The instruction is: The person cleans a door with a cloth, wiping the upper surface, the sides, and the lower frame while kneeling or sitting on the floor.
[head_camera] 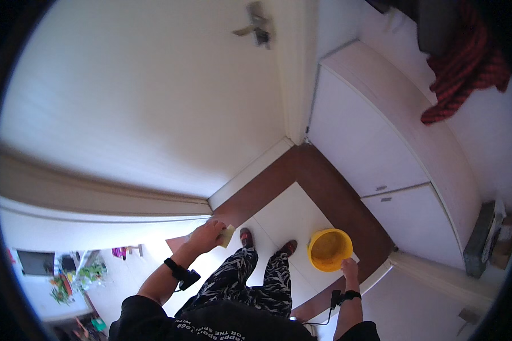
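Note:
My left hand [205, 237] is closed around a pale yellow-green cloth or sponge [227, 236], beside the lower edge of a white wall or door panel. On the other side, my right hand [349, 269] grips the rim of a yellow plastic bucket [330, 250], whose inside faces the camera. What the bucket holds cannot be made out. Both wrists wear black straps with small devices and cables. My feet in dark red shoes [289, 248] stand on the tiled floor between the two hands.
A white door [153, 93] with a metal handle [256, 30] rises ahead. A low white cabinet [367, 136] stands at the right, with a grey box [480, 241] on its top end. A red-and-black cloth [465, 76] hangs above. Potted plants [89, 273] are far left.

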Available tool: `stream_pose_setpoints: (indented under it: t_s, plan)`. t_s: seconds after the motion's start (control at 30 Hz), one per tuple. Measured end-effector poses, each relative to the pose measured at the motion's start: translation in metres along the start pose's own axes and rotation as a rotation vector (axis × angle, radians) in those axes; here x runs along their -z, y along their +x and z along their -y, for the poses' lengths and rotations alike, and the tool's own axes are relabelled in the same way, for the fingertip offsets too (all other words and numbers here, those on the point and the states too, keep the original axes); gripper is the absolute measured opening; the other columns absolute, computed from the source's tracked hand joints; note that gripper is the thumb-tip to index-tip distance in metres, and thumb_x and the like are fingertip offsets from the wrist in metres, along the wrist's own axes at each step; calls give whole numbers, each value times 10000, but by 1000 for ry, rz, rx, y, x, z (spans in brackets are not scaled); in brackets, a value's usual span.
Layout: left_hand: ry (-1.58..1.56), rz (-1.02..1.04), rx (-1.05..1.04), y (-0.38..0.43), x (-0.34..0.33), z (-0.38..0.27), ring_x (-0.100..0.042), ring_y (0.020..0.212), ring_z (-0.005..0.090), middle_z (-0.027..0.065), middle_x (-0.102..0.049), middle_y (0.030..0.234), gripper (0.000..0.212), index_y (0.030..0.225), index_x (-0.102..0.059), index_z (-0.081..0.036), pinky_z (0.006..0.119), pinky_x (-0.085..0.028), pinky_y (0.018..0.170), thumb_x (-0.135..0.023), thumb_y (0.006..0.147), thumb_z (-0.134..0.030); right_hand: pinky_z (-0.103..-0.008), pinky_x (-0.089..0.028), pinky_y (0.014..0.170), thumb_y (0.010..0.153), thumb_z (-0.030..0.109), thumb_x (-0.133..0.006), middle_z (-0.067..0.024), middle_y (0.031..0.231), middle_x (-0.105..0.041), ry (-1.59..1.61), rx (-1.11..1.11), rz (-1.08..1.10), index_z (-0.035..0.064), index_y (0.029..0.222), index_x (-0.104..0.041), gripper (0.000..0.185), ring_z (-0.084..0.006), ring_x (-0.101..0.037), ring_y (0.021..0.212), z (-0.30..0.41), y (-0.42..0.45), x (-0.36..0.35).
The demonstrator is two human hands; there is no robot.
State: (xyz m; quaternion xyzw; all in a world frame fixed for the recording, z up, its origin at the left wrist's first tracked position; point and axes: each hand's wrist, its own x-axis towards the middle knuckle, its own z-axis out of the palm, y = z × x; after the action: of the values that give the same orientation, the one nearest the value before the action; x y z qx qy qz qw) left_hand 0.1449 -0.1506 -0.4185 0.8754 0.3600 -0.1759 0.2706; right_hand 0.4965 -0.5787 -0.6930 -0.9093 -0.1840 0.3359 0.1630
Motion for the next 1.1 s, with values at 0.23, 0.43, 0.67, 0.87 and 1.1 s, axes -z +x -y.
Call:
stream_pose_setpoints:
  t_s: [0.23,0.43,0.67,0.87,1.1]
  plan:
    - [-6,-194,337,-90,53,61,-636,850,348,152,-659,934,351,1097,-509,-97,445,-501,724,-585,836,-319,-430,-509,760,882,306,-548,-185,923,-662,-335,165,11,5,945,-640,320,-336,-642,850,137,-31,49]
    - [-117,-354,354,-191,81,147,-628,851,345,155,-656,927,336,1017,-585,-74,425,-494,749,-596,841,-360,-440,-501,785,899,302,-529,-187,947,-655,-410,251,1,16,951,-634,309,-350,-624,898,237,-99,29]
    - [-328,-495,315,-339,102,248,-622,784,335,167,-645,847,295,952,-627,-51,389,-487,702,-630,823,-316,-417,-502,782,918,267,-516,-163,965,-663,-330,385,27,28,988,-615,268,-352,-620,908,356,-199,-49]
    - [-410,-464,433,-413,115,290,-624,737,321,171,-646,794,290,953,-631,-42,377,-491,673,-635,829,-304,-397,-504,811,914,254,-531,-160,976,-664,-310,633,74,42,990,-616,240,-344,-624,925,423,-250,-90]
    - [-238,-508,160,-426,111,296,-617,819,341,137,-645,895,321,997,-637,-95,390,-496,720,-653,803,-350,-400,-452,938,911,176,-534,-145,1280,-521,-240,724,-294,61,1260,-497,369,-320,-484,1187,467,-254,-92]
